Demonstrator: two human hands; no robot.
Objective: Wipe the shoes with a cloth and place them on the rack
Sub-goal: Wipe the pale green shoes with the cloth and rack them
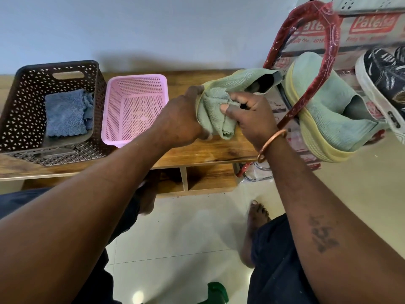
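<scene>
L hand (186, 116) gripping green knit shoe (241, 81) above bench (208, 148); R hand (248, 113) pinching green cloth (213, 119) against it. Risk: shoe slipping fm one-hand grip during wipe, falling short of rack (328, 29).

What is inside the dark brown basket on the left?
Inside the brown basket lies one rumpled blue cloth, covering part of the floor. Whatever may be beneath the cloth is hidden.

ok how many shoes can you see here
3: a green shoe between left hand and right hand, a second green shoe on the rack, a black shoe beside it. Right edge may hide a fourth.
</scene>
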